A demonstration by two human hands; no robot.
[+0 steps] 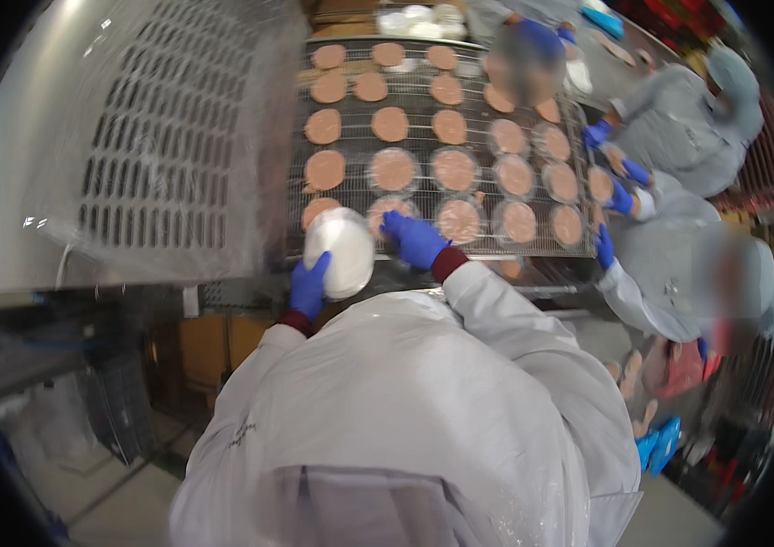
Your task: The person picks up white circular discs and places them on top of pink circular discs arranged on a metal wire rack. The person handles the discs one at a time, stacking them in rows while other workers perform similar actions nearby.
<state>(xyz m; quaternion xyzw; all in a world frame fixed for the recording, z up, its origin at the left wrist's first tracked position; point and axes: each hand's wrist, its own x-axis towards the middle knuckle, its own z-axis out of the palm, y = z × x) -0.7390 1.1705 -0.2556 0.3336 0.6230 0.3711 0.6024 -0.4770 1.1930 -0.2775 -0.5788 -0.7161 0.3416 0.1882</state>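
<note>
My left hand (310, 284), in a blue glove, is closed on the edge of a stack of thin white round sheets (343, 257). It holds the stack just in front of the wire mesh belt (419, 187). Over the belt's near edge reaches my right hand (416, 239), also blue-gloved. Its fingers are stretched out, and their tips touch the top of a round pink meat patty (378, 217). Around several nearby patties, such as one patty (454, 170), a pale see-through rim shows. Farther patties, such as one (389, 124), look bare.
A slotted steel housing (177, 137) draped in clear plastic stands left of the belt. More white sheets (423, 20) lie beyond the far end. Along the right side, gloved co-workers (678, 246) reach toward the belt, one with a patty (600, 184) at the hand.
</note>
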